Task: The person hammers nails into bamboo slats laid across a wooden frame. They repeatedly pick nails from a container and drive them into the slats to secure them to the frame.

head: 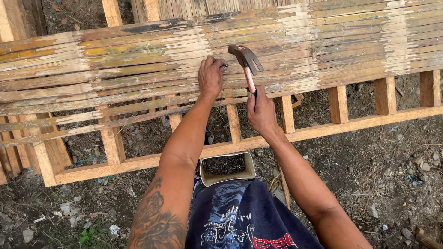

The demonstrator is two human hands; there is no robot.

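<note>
— so, where are the hands right now?

— right hand (261,110) is closed tight around the handle of a claw hammer (247,62), its head raised just above the slats. left hand (211,76) is pressed on the bamboo slats (138,74), fingertips pinched narrow around a small dark nail (224,65), right beside the hammer head.

— how near are those fingers to the head?

— very near. that's my worry. if the hammer lands a little off, i'd judge it catches the fingertips rather than the nail.

— anything else that might go badly?

— the slats look weathered and already split, pale and flaking in patches. a hard blow could crack one further along the grain, or bend the nail sideways if it's tilted. i can't tell from this view whether it stands straight.

— what's under the slats?

— a wooden frame (323,131) of lighter timber, a long rail with short uprights, lying over bare dirt ground (392,184) littered with bits of debris. a nail that misses an upright would just poke through bamboo and hold nothing.

— and nearer the person?

— a pale container (205,177) with dark nails inside sits against the lap, just above the dark printed clothing (244,216). it looks easily tipped if the knees shift, which would scatter nails in the dirt.
</note>
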